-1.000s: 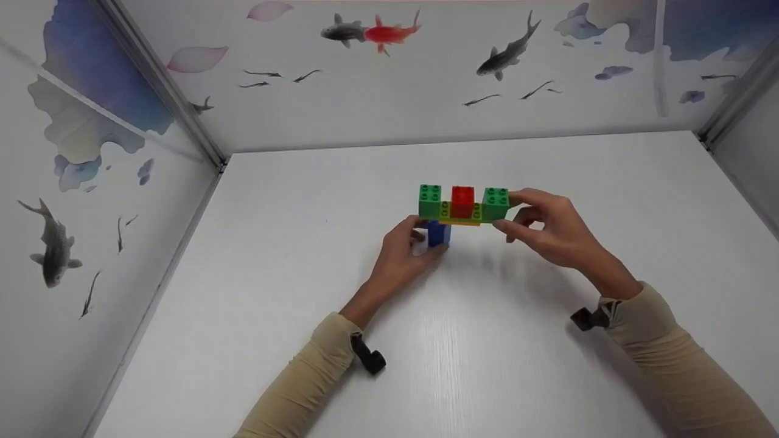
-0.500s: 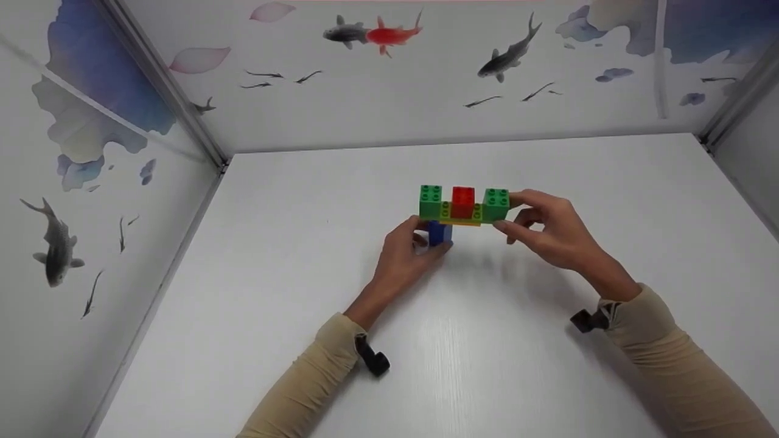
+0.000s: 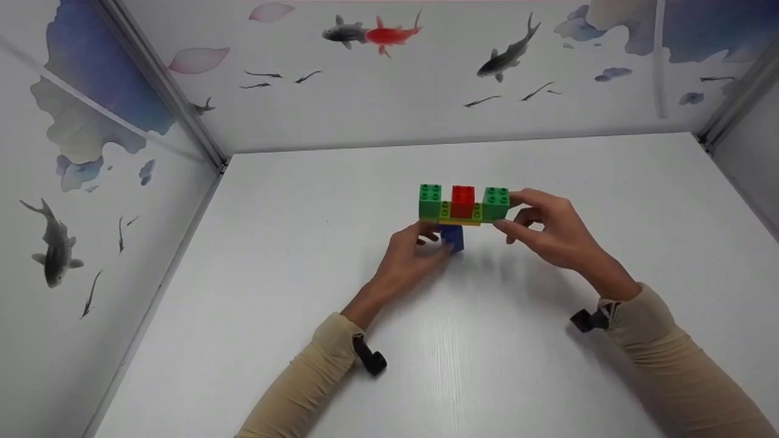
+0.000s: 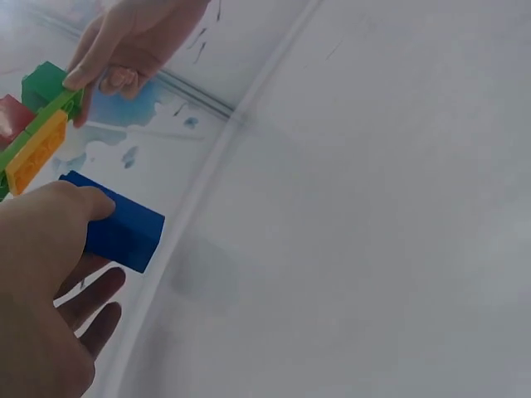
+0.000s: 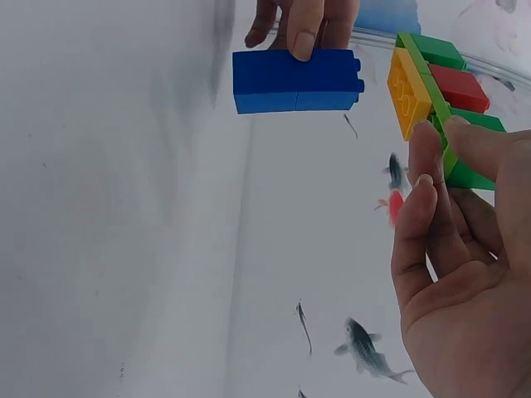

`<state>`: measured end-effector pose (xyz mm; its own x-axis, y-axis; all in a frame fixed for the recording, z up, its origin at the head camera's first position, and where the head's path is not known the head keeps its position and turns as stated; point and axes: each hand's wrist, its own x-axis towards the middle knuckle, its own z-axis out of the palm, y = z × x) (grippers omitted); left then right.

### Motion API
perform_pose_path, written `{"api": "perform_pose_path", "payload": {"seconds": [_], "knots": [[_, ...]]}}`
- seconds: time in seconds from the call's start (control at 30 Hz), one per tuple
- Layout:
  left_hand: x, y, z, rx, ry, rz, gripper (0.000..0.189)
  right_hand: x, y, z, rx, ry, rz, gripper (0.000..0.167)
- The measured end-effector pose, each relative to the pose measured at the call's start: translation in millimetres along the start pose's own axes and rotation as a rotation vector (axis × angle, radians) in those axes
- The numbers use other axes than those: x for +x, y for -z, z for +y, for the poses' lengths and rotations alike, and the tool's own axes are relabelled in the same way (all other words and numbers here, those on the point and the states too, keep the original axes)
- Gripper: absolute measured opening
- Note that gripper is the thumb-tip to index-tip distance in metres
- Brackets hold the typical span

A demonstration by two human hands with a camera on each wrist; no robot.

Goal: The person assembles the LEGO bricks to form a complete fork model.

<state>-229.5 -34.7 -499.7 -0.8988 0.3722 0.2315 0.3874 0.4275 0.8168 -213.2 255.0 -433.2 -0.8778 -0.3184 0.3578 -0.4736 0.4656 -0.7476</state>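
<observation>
My right hand [image 3: 548,231] pinches the right end of a toy brick assembly. A lime green strip [image 3: 446,210] bears a green brick [image 3: 429,202] at the left, a red brick [image 3: 462,202] in the middle and another green brick [image 3: 496,204] at the right. Fixed to its underside is a yellow-orange brick [image 5: 411,95]. My left hand [image 3: 405,258] holds two joined blue bricks [image 5: 294,80] between thumb and fingers. In the right wrist view their studs face the yellow-orange brick across a gap. The head view has the blue bricks partly hidden below the assembly.
Both hands are above a white tabletop [image 3: 438,365]. Behind it stands a white wall [image 3: 395,109] painted with fish, and a similar wall [image 3: 122,255] borders the left side. Each wrist wears a small black camera, one on the left cuff [image 3: 372,362] and one on the right [image 3: 585,319].
My left hand has shifted the blue bricks to the right under the assembly, and they lean more now. The right hand and the assembly have stayed almost still.
</observation>
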Motion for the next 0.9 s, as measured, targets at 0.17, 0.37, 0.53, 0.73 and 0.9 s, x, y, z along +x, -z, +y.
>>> {"api": "perform_pose_path", "payload": {"seconds": [0.17, 0.37, 0.53, 0.73, 0.9], "knots": [[-2.1, -0.5, 0.3, -0.02, -0.008, -0.101, 0.043, 0.6, 0.1, -0.3, 0.019, 0.017, -0.02, 0.038], [-4.3, -1.7, -0.9, 0.016, -0.023, -0.164, 0.043, 0.4, -0.4, 0.1, 0.021, 0.031, -0.045, 0.037], [-4.2, -1.1, -1.7, 0.02, -0.017, -0.184, 0.049, -0.6, -0.2, 0.4, 0.023, 0.019, -0.051, 0.037], [-2.3, 1.5, -4.2, 0.024, -0.03, -0.179, 0.047, -1.3, 0.1, 0.7, 0.038, 0.001, -0.045, 0.038], [-2.7, 3.0, -6.4, 0.024, -0.008, -0.175, 0.048, -1.3, -0.3, 1.5, 0.027, 0.011, -0.046, 0.038]]}}
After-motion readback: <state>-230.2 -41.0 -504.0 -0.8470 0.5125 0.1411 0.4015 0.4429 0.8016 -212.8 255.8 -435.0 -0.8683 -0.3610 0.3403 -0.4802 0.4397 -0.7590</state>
